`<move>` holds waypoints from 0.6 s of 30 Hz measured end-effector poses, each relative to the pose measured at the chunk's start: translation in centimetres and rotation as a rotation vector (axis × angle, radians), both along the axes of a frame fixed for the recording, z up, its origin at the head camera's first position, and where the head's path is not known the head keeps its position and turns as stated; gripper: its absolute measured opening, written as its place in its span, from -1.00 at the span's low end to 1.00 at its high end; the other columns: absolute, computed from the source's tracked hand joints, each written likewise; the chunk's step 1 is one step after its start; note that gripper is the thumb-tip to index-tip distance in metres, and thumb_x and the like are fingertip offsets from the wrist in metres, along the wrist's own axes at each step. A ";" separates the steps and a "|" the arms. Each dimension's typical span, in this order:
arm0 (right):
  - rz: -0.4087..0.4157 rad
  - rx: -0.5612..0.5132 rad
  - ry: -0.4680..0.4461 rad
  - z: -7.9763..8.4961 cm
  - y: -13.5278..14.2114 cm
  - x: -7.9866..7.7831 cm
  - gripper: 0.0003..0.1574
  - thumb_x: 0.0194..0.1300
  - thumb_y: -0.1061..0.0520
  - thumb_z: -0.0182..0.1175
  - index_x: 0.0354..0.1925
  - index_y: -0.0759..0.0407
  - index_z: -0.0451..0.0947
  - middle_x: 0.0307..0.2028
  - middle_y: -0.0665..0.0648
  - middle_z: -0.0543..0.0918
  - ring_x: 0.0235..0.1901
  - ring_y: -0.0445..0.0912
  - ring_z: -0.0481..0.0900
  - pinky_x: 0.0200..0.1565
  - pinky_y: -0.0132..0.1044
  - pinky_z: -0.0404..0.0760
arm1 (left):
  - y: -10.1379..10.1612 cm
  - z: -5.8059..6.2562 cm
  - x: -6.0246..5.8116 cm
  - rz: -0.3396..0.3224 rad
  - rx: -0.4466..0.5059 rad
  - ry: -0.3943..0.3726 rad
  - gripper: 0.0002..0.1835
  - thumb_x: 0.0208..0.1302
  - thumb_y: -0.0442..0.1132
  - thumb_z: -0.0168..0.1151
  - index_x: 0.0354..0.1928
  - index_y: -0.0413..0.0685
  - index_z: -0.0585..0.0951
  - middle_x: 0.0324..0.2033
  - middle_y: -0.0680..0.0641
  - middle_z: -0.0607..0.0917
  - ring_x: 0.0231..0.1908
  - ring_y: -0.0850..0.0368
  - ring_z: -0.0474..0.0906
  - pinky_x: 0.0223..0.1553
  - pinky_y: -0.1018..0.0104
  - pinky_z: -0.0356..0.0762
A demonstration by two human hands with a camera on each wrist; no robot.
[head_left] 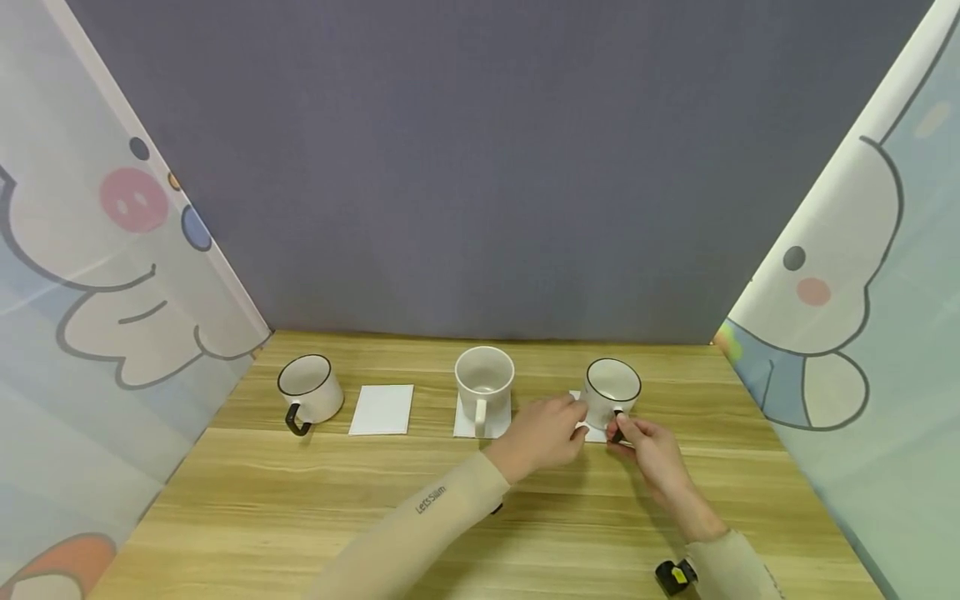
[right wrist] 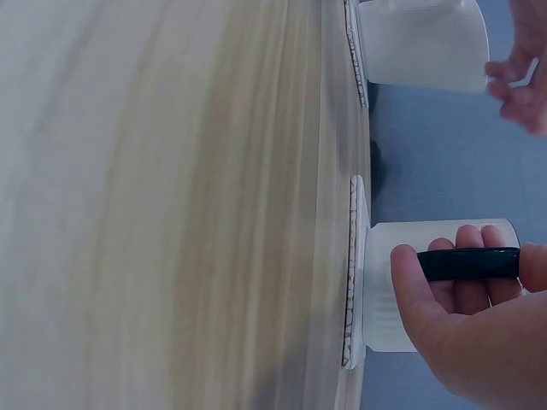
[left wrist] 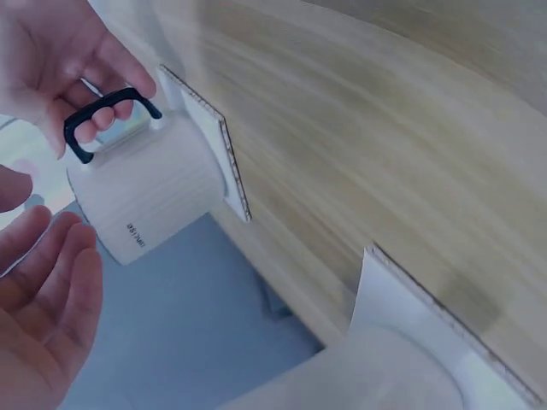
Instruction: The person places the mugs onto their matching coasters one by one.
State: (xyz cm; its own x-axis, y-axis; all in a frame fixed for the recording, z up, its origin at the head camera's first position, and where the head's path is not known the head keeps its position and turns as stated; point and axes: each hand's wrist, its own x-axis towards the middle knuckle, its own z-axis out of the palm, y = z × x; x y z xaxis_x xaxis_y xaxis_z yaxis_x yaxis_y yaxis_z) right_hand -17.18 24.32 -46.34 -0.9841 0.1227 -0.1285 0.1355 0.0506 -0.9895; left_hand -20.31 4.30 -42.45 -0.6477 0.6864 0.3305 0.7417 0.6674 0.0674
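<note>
- Fingers [right wrist: 411, 286] of my right hand [head_left: 656, 458] curl around the black handle [right wrist: 468, 264] of the right mug [head_left: 604, 404].
- This mug stands upright on a white square [head_left: 595, 435] on the tabletop [head_left: 585, 533].
- My left hand [head_left: 542, 432] is just beside this mug, fingers loosely bent.
- The middle mug [head_left: 484, 371] stands on another white square [head_left: 498, 423].

The first mug [head_left: 609, 392] stands on the first coaster [head_left: 596, 435], between the left hand [head_left: 546, 429] and the right hand [head_left: 656, 454]. Left of the left hand, in sequence: the second mug [head_left: 484, 383] on the second coaster [head_left: 499, 423]; the third coaster [head_left: 381, 409]; the third mug [head_left: 315, 392], on the worktop [head_left: 300, 508].
</note>
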 end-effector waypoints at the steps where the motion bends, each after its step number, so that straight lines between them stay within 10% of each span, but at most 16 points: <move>1: 0.002 0.000 0.000 0.0 0.0 0.0 -0.52 0.60 0.11 -0.02 -0.07 0.60 0.50 -0.12 0.20 0.57 -0.11 -0.12 0.61 0.05 -0.16 0.64 | -0.2 0.1 0.1 -0.004 0.009 0.020 -0.85 0.32 -0.12 0.26 -0.36 0.05 0.51 -0.52 0.13 0.45 -0.56 0.31 0.34 -0.63 0.47 0.28; 11: 0.007 0.005 0.001 -0.1 0.1 0.0 -0.53 0.60 0.12 -0.03 -0.09 0.61 0.50 -0.13 0.21 0.56 -0.11 -0.11 0.61 0.06 -0.14 0.64 | -1.7 2.3 2.0 -0.056 0.159 -0.042 -0.89 0.32 -0.13 0.24 -0.24 0.02 0.63 -0.43 0.17 0.55 -0.46 0.35 0.42 -0.50 0.52 0.35; 18: -0.017 -0.005 0.004 0.0 -0.1 0.0 -0.56 0.59 0.14 0.00 -0.14 0.58 0.54 -0.15 0.21 0.58 -0.15 -0.10 0.61 0.02 -0.17 0.66 | -3.3 3.4 2.8 -0.066 0.160 0.121 -0.92 0.32 -0.14 0.25 -0.32 0.08 0.57 -0.44 0.19 0.52 -0.43 0.32 0.43 -0.50 0.50 0.37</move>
